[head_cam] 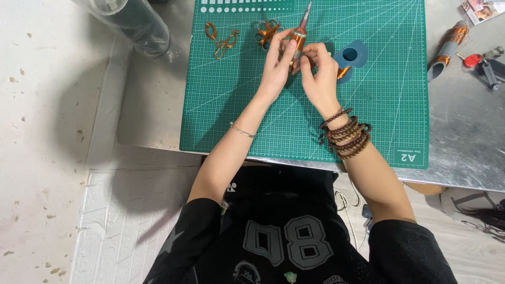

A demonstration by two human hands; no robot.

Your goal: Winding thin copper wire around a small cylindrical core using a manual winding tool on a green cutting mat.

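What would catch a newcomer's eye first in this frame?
The two hands meet at the top middle of the green cutting mat: left hand and right hand together hold a tapered metal tool wrapped in copper-coloured strip. Next, the stack of brown bead bracelets on the right wrist, and the loose copper-coloured loops on the mat's upper left.

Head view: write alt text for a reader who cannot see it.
Both hands, left hand and right hand, hold a tapered tool wound with copper-coloured wire above a green cutting mat on a metal table. Copper wire loops lie on the mat.
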